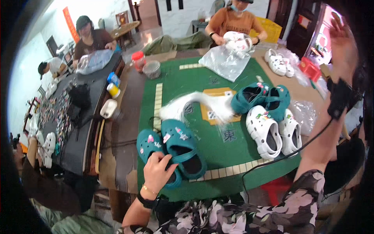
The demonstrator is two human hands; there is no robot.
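A pair of teal clogs with colourful charms stands at the near left of the green mat. My left hand [156, 174] is closed on the left teal clog [147, 142] at its strap and opening; the right teal clog [176, 134] stands against it. My right hand [343, 43] is raised at the far right, fingers stretched out, slightly blurred, with nothing visible in it. Mid-mat, a white curved thing [191, 102] is smeared by motion, its kind unclear. Right of it are more teal clogs [249, 97] and a white pair [261, 126], also with charms.
The green mat [218, 150] covers the table. A red-lidded jar [138, 61] and clear tub [152, 70] stand at its far left. Across the table, a person [237, 23] handles white clogs and plastic. A black cable [284, 156] runs from my right wrist. Small charms cover the left table.
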